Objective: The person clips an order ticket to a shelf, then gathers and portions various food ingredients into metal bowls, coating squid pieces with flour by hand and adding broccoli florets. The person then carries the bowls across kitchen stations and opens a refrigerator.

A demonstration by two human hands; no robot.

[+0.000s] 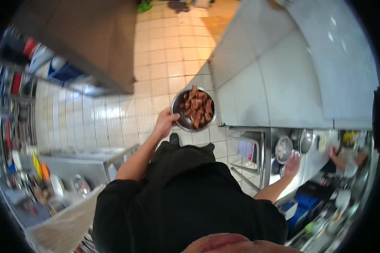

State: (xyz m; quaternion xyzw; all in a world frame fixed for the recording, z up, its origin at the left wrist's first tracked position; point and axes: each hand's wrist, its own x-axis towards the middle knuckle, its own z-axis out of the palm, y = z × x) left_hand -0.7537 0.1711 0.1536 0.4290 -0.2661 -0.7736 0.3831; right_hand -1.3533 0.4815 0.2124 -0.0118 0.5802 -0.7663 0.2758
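A round metal bowl (180,101) of brown, cooked-looking meat pieces (197,107) is held out over the tiled floor in the head view. My left hand (166,123) grips its near left rim, thumb on the inside and the other fingers hidden underneath. Off to the right, my right hand (291,165) is over the metal counter with its fingers stretched out. Close to those fingers are a metal bowl with pale contents (284,148) and another metal bowl (305,142). Whether my right fingertips touch either bowl I cannot tell.
A white-tiled wall (249,90) bounds the right side ahead. On the left stand a large metal cabinet (93,50) and a steel counter (78,168) with utensils. Another person's arm (335,158) is at the far right. Tiled floor (156,63) runs forward between.
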